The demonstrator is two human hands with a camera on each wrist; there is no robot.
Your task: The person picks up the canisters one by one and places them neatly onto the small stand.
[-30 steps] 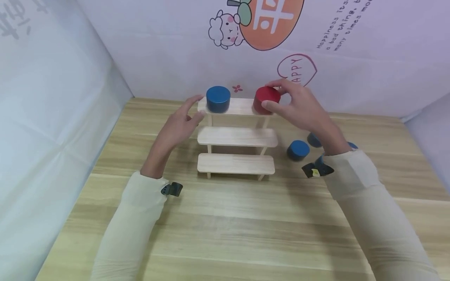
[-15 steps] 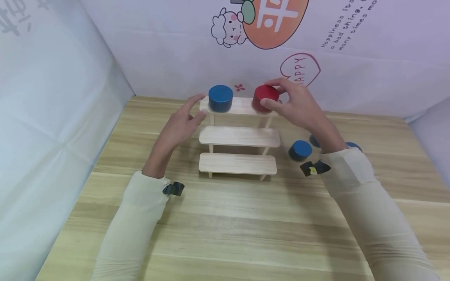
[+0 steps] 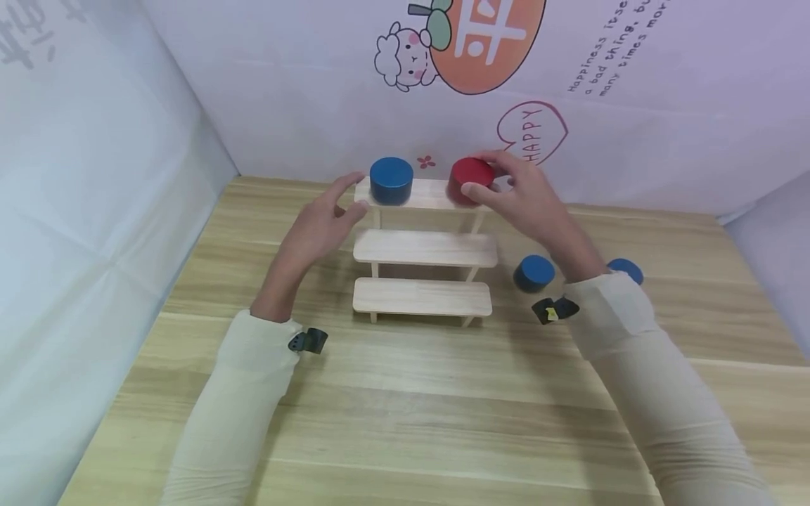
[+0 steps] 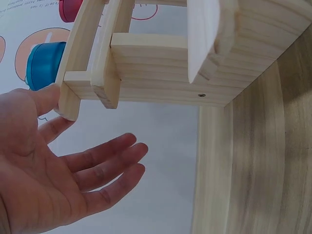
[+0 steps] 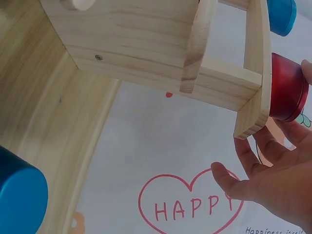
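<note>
From seven o'clock of the head view, the left arm, in a cream cloth sleeve (image 3: 230,407), is slanting toward one o'clock. The left hand (image 3: 316,228) is lying at ten o'clock of a pale wooden three-tier stand (image 3: 425,247), its thumb and forefinger spreading to either side of the left end of the top shelf (image 3: 432,192). In the left wrist view its other three fingers are stretching out with nothing in them; whether thumb and forefinger are pressing the wood, I cannot tell.

The right arm is slanting toward eleven o'clock. At two o'clock of the stand, the right hand (image 3: 530,202) is pinching a glossy red cylinder (image 3: 470,171) between the thumb in front and a finger behind. That cylinder is standing upright on the top shelf at one o'clock; a glossy blue cylinder (image 3: 391,181) is standing at eleven o'clock, just beside the left fingertips.

The right thumb and finger are hiding part of the red side, and in the right wrist view the frame's three o'clock edge is cutting off part of that hand. A second blue cylinder (image 3: 534,273) is standing on the wood-grain table (image 3: 405,400) near three o'clock of the stand; farther out, the right sleeve (image 3: 658,407) is partly covering a third blue cylinder (image 3: 626,266).
</note>
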